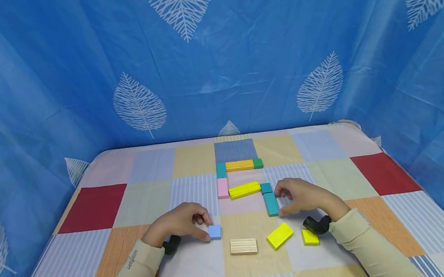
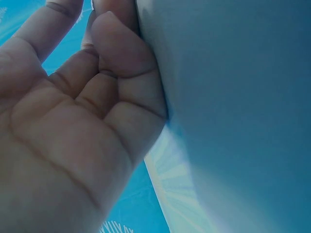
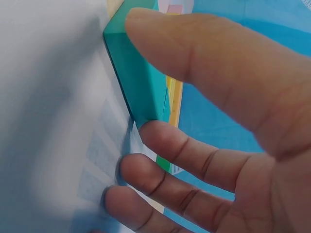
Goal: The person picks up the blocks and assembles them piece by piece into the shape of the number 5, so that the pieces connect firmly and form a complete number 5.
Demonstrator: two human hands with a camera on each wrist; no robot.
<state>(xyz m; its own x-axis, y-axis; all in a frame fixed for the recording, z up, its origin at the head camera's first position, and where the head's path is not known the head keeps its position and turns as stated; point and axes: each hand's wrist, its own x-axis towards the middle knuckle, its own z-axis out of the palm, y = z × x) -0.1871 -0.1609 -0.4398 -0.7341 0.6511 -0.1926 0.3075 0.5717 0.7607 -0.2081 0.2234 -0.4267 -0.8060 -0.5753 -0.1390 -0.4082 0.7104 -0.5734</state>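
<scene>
My left hand (image 1: 182,222) rests on the cloth with thumb and index finger at the left end of a small light blue block (image 1: 215,232), holding it there. The left wrist view shows curled fingers, but the block is hidden. On the other side my right hand (image 1: 304,195) holds a long teal block (image 1: 270,204) lengthwise; in the right wrist view the thumb is on its near end and the index fingertip touches its far end. A small teal block (image 1: 266,188) abuts that far end. Beside it lies a grooved yellow block (image 1: 245,190).
Behind are a pink block (image 1: 223,188), another teal block (image 1: 221,170), an orange-yellow block (image 1: 239,166) and a green block (image 1: 258,163), joined in a corner. Nearer lie a ridged wooden block (image 1: 243,246), a yellow block (image 1: 279,236) and a smaller yellow one (image 1: 310,237).
</scene>
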